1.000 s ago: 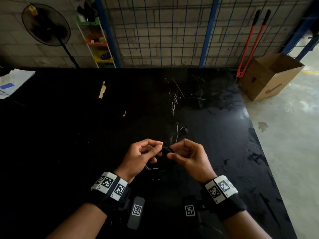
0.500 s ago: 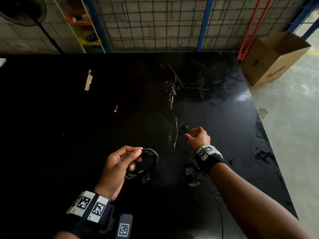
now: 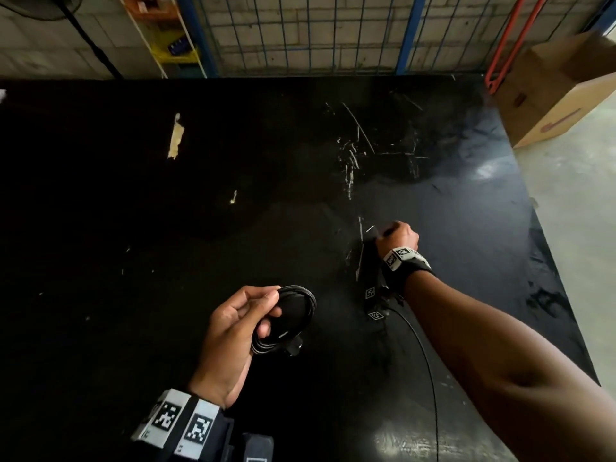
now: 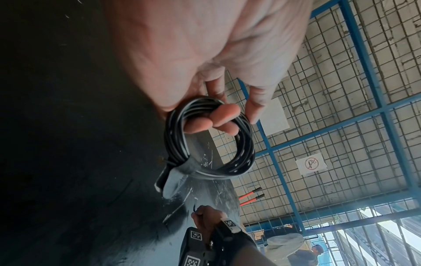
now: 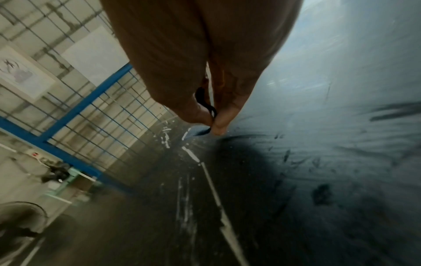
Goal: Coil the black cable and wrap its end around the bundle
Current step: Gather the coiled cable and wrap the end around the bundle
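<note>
The black cable is wound into a small coil (image 3: 295, 315) held just above the black table (image 3: 133, 228). My left hand (image 3: 266, 310) grips it, thumb on top and fingers hooked through the loops (image 4: 209, 140). A plug (image 4: 169, 180) hangs from the coil's lower side. My right hand (image 3: 388, 232) is farther out and to the right, low over the table, thumb and forefinger pinching a short bit of black cable end (image 5: 208, 108). The strand between hand and coil is lost against the dark tabletop.
The table's right edge (image 3: 553, 278) drops to a concrete floor. A cardboard box (image 3: 560, 88) and red long-handled cutters (image 3: 506, 45) stand at the far right by a blue wire-mesh fence (image 3: 300, 28). A thin wire (image 3: 425, 355) trails from my right wrist unit.
The hands were together at the coil and have parted. My right hand moved out to the far right with the cable end. My left hand kept the coil.
</note>
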A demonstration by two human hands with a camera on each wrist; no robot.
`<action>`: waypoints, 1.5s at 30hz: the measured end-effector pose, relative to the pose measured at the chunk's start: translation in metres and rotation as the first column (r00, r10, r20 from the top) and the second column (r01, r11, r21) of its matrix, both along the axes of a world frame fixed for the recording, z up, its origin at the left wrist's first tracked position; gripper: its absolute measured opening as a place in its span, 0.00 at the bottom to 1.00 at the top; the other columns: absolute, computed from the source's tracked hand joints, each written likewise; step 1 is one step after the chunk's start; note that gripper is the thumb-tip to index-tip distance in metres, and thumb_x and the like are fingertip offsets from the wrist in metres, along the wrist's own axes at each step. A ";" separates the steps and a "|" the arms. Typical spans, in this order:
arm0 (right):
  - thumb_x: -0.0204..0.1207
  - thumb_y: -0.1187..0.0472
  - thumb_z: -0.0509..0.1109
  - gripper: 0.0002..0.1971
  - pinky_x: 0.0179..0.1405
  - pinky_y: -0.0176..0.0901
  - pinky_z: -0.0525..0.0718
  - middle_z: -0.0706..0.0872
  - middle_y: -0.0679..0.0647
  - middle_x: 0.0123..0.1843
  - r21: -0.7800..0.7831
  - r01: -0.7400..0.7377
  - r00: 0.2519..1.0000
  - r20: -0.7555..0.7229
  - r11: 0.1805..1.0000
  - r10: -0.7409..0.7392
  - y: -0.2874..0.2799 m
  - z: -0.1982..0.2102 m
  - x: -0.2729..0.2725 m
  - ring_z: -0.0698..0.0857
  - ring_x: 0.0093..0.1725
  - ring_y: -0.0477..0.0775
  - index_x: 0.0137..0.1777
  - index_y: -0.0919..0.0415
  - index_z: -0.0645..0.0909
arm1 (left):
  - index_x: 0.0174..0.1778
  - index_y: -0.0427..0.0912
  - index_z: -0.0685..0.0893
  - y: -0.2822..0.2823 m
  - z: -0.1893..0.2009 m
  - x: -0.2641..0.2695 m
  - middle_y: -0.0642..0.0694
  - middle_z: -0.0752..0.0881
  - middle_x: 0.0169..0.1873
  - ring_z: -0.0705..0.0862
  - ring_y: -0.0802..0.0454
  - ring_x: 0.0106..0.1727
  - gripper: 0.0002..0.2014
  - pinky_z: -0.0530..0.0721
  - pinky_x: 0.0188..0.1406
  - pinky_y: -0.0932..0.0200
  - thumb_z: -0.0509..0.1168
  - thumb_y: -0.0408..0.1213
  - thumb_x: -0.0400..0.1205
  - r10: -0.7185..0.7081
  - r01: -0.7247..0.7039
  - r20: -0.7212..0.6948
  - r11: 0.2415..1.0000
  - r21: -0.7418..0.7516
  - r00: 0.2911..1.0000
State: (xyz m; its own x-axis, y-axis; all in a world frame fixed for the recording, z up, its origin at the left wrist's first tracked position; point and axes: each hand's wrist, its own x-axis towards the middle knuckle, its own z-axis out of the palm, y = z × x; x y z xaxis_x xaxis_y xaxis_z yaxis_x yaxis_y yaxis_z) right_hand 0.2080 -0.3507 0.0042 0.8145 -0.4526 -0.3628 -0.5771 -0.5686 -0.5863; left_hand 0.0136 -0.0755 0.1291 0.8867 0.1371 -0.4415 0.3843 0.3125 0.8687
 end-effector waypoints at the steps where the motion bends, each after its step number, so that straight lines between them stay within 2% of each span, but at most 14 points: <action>1: 0.76 0.56 0.77 0.07 0.59 0.52 0.88 0.92 0.63 0.54 0.033 0.032 0.999 0.024 0.999 -0.033 0.001 0.004 -0.005 0.88 0.61 0.68 0.48 0.59 0.90 | 0.50 0.41 0.94 -0.001 0.001 0.000 0.46 0.87 0.37 0.77 0.59 0.30 0.13 0.75 0.42 0.61 0.79 0.44 0.74 0.017 -0.017 0.006 1.000 -0.004 1.000; 5: 0.73 0.59 0.81 0.04 0.45 0.37 0.78 0.88 0.52 0.37 0.169 0.107 0.985 0.114 0.980 -0.127 0.006 0.037 -0.040 0.90 0.47 0.55 0.43 0.59 0.92 | 0.48 0.43 0.94 -0.010 0.010 0.004 0.46 0.87 0.37 0.80 0.60 0.31 0.08 0.74 0.41 0.59 0.79 0.39 0.75 0.048 -0.048 0.043 0.999 -0.004 0.998; 9: 0.69 0.61 0.86 0.06 0.39 0.34 0.82 0.92 0.48 0.34 0.383 0.057 0.966 0.213 0.922 -0.148 0.010 0.083 -0.093 0.87 0.34 0.43 0.38 0.57 0.90 | 0.48 0.41 0.92 -0.022 0.020 0.007 0.47 0.88 0.37 0.80 0.61 0.31 0.03 0.75 0.37 0.63 0.75 0.34 0.80 0.075 -0.078 0.109 0.997 0.022 0.991; 12: 0.71 0.74 0.83 0.08 0.33 0.35 0.87 0.93 0.55 0.33 0.685 0.007 0.937 0.250 0.729 -0.244 0.020 0.126 -0.137 0.88 0.26 0.44 0.45 0.68 0.87 | 0.49 0.41 0.92 -0.033 0.026 0.007 0.52 0.90 0.37 0.83 0.59 0.37 0.06 0.77 0.35 0.67 0.69 0.28 0.85 0.110 -0.126 0.178 0.988 0.084 0.978; 14: 0.72 0.77 0.80 0.07 0.29 0.34 0.87 0.92 0.59 0.33 0.792 -0.014 0.940 0.219 0.611 -0.262 0.029 0.155 -0.166 0.88 0.25 0.45 0.46 0.72 0.85 | 0.51 0.40 0.91 -0.041 0.030 0.004 0.53 0.90 0.35 0.83 0.59 0.37 0.06 0.78 0.34 0.68 0.69 0.28 0.86 0.105 -0.145 0.235 0.977 0.157 0.966; 18: 0.72 0.78 0.80 0.06 0.29 0.34 0.86 0.93 0.60 0.33 0.826 -0.019 0.956 0.180 0.563 -0.232 0.045 0.182 -0.207 0.89 0.27 0.46 0.43 0.73 0.85 | 0.54 0.39 0.90 -0.067 0.047 -0.007 0.50 0.89 0.36 0.81 0.62 0.31 0.05 0.81 0.34 0.68 0.71 0.29 0.85 0.040 -0.169 0.383 0.936 0.308 0.923; 23: 0.74 0.75 0.81 0.05 0.33 0.39 0.87 0.93 0.63 0.35 0.845 0.057 0.952 0.115 0.532 -0.285 0.053 0.194 -0.221 0.90 0.29 0.49 0.42 0.71 0.87 | 0.54 0.46 0.90 -0.096 0.063 -0.023 0.53 0.92 0.44 0.89 0.57 0.43 0.07 0.86 0.46 0.54 0.70 0.37 0.82 -0.085 -0.143 0.482 0.898 0.417 0.872; 26: 0.76 0.76 0.78 0.06 0.28 0.35 0.87 0.91 0.59 0.30 0.915 0.153 0.917 0.009 0.374 -0.398 0.051 0.204 -0.220 0.91 0.28 0.49 0.41 0.69 0.85 | 0.53 0.48 0.90 -0.103 0.069 -0.035 0.52 0.94 0.49 0.93 0.50 0.54 0.06 0.91 0.56 0.46 0.71 0.36 0.82 -0.164 -0.117 0.502 0.869 0.481 0.849; 29: 0.79 0.76 0.74 0.10 0.22 0.33 0.85 0.87 0.55 0.24 0.958 0.204 0.882 -0.090 0.203 -0.462 0.048 0.210 -0.220 0.86 0.21 0.46 0.40 0.65 0.79 | 0.54 0.49 0.89 -0.107 0.074 -0.043 0.51 0.94 0.50 0.93 0.48 0.56 0.06 0.90 0.58 0.41 0.71 0.36 0.82 -0.191 -0.109 0.512 0.860 0.499 0.838; 32: 0.80 0.76 0.72 0.13 0.23 0.33 0.84 0.85 0.55 0.24 0.973 0.200 0.883 -0.129 0.113 -0.452 0.046 0.213 -0.225 0.84 0.21 0.47 0.38 0.62 0.77 | 0.55 0.49 0.87 -0.110 0.078 -0.048 0.50 0.93 0.49 0.93 0.47 0.55 0.07 0.90 0.58 0.38 0.70 0.35 0.82 -0.176 -0.112 0.517 0.871 0.479 0.838; 37: 0.82 0.76 0.68 0.13 0.33 0.37 0.85 0.88 0.57 0.32 0.982 0.183 0.901 -0.155 0.033 -0.405 0.043 0.214 -0.230 0.88 0.28 0.48 0.38 0.61 0.80 | 0.69 0.51 0.81 -0.114 0.084 -0.052 0.43 0.91 0.45 0.93 0.43 0.50 0.19 0.89 0.56 0.35 0.71 0.38 0.81 -0.138 -0.104 0.496 0.898 0.428 0.857; 41: 0.81 0.77 0.67 0.13 0.33 0.36 0.85 0.89 0.57 0.33 0.989 0.148 0.907 -0.142 -0.016 -0.397 0.040 0.219 -0.233 0.89 0.31 0.50 0.40 0.61 0.81 | 0.64 0.49 0.89 -0.115 0.084 -0.051 0.44 0.95 0.51 0.94 0.42 0.55 0.15 0.89 0.61 0.32 0.68 0.44 0.82 -0.166 -0.035 0.447 0.913 0.407 0.879; 43: 0.81 0.78 0.68 0.12 0.34 0.36 0.86 0.89 0.58 0.35 0.995 0.104 0.910 -0.092 0.007 -0.405 0.038 0.222 -0.236 0.90 0.33 0.52 0.41 0.62 0.81 | 0.62 0.46 0.91 -0.116 0.087 -0.050 0.44 0.95 0.51 0.94 0.45 0.53 0.13 0.90 0.57 0.39 0.68 0.40 0.83 -0.150 -0.039 0.448 0.922 0.385 0.882; 45: 0.80 0.78 0.70 0.09 0.36 0.37 0.86 0.91 0.59 0.36 0.995 0.034 0.919 0.006 0.094 -0.395 0.036 0.227 -0.240 0.91 0.36 0.53 0.43 0.64 0.83 | 0.61 0.43 0.91 -0.115 0.090 -0.049 0.44 0.95 0.49 0.94 0.49 0.49 0.13 0.89 0.50 0.52 0.68 0.37 0.84 -0.127 -0.056 0.454 0.927 0.370 0.882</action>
